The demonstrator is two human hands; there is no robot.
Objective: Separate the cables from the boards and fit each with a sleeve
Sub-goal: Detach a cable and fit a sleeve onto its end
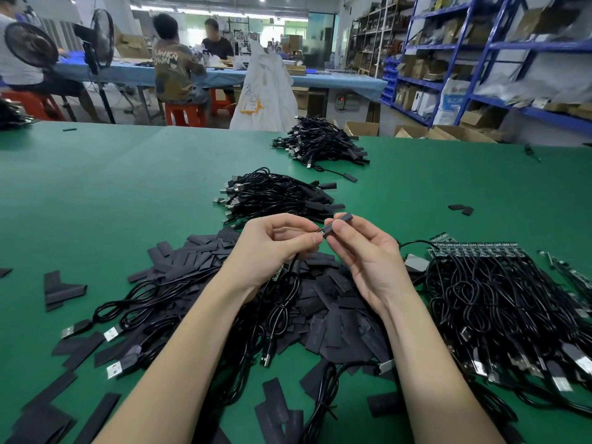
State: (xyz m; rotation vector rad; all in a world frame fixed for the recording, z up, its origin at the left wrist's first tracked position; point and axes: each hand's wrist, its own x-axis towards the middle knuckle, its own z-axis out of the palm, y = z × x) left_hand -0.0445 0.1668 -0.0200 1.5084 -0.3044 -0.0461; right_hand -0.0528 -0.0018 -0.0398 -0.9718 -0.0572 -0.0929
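Sleeve fitting at green worktop (pixel 96 193).
Right hand (pixel 362 251) pinches a black sleeve (pixel 339 223); left hand (pixel 275 245) grips the cable (pixel 282 302) end meeting it, above the loose sleeve pile (pixel 333 318).

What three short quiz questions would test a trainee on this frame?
1. True or false: the right hand pinches a black sleeve.
2. Which hand holds the cable that hangs down: A left, B right?
3. Fill in: the cables still joined to boards lie on the person's ____ side.

Key: 1 true. 2 A, the left hand. 3 right.
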